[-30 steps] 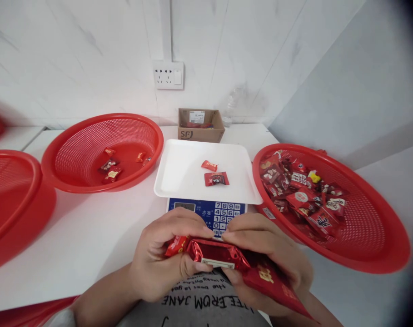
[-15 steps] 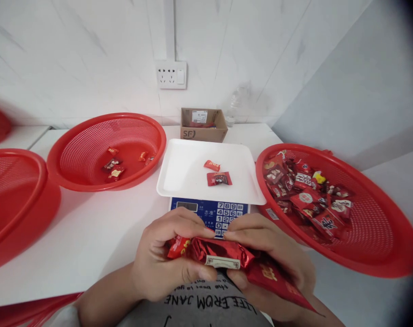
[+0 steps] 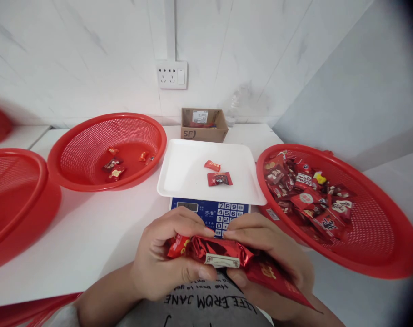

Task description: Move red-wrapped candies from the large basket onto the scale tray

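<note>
A red basket (image 3: 385,231) of candies (image 3: 305,200) stood at right; beside it a white tray (image 3: 182,168) sat atop a blue scale (image 3: 208,212); in front of the scale, the left hand (image 3: 155,259) and right hand (image 3: 279,243) — fingers and thumbs bent — gripped a shiny red packet (image 3: 223,247) between them; 2 sweets (image 3: 220,179) lay near each other on the tray.

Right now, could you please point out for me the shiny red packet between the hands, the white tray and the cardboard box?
Shiny red packet (image 3: 223,247): head view, on the middle of its foil.
White tray (image 3: 182,175): head view, on its bare left part.
Cardboard box (image 3: 206,134): head view, on its front wall.
</note>
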A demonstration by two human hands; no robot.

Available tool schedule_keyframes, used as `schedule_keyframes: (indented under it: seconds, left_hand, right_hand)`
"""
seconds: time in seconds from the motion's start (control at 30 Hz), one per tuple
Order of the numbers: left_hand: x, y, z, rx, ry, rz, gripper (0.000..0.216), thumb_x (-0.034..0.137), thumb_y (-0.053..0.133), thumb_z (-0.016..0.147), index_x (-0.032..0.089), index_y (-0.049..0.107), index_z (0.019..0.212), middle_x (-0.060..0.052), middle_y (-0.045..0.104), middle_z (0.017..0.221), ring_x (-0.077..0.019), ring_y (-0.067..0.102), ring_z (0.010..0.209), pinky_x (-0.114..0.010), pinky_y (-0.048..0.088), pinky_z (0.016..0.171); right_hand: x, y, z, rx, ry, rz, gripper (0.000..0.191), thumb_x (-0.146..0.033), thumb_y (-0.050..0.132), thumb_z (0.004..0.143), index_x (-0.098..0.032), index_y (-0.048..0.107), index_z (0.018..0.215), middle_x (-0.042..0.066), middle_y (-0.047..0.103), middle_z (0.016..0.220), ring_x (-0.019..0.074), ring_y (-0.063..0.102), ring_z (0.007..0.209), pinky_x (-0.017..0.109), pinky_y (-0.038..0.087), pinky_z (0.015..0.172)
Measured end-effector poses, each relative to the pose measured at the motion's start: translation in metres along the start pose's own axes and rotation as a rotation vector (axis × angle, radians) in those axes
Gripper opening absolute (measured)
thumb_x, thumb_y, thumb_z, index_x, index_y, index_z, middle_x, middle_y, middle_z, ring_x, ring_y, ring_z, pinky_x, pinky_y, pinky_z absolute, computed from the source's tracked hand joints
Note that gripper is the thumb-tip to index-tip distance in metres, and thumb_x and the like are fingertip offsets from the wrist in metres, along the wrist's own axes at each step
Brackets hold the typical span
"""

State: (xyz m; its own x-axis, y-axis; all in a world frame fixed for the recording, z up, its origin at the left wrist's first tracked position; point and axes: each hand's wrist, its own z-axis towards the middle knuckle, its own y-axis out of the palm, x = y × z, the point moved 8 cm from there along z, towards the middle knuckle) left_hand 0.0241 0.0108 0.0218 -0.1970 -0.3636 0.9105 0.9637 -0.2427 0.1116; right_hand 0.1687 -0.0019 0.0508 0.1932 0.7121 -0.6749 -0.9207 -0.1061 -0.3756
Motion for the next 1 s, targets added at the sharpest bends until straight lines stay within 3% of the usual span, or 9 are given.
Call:
schedule_keyframes:
  seconds: [0.33, 1.0]
  left_hand:
    - [0.0027, 0.0009, 0.0013, -0.030, 0.074, 0.029, 0.033, 0.030, 0.082, 0.067, 0.024, 0.073, 0.098, -0.004, 0.067, 0.082, -0.0143, 0.064, 0.070, -0.022, 0.052, 0.060]
    - [-0.0047, 0.0013, -0.0011, -0.026, 0.015, -0.016, 0.029, 0.031, 0.079, 0.071, 0.026, 0.072, 0.099, -0.004, 0.066, 0.082, -0.0132, 0.061, 0.072, -0.022, 0.051, 0.065]
  right_hand:
    - [-0.0004, -0.0002, -0.0011, 0.012, -0.029, 0.011, 0.029, -0.025, 0.065, 0.081, -0.021, 0.062, 0.110, 0.005, 0.067, 0.086, 0.0164, 0.064, 0.072, 0.026, 0.056, 0.059]
    - [0.0042, 0.0028, -0.0038, -0.006, -0.023, 0.026, 0.038, -0.021, 0.067, 0.078, -0.021, 0.060, 0.115, 0.005, 0.068, 0.090, 0.0165, 0.063, 0.077, 0.026, 0.056, 0.064]
